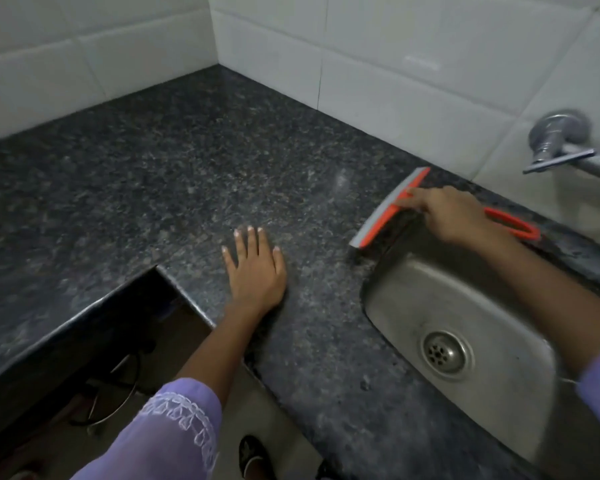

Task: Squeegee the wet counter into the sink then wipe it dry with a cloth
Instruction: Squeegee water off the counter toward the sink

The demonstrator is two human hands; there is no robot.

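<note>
careful: your right hand [447,216] is clamped on the orange squeegee [392,209] at the sink [413,292] rim; lift the blade and water stays on the counter [187,168]. left hand [257,268] lies flat, fingers spread.

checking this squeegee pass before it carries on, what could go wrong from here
1. The squeegee blade sits at the sink rim near the back wall; water along the wall joint may be missed.
2. The left hand lies flat on the counter in ground the blade may need to cross, possibly leaving a wet patch under it.
3. The right hand grips near the blade, so pressure could be uneven and leave streaks.
</note>
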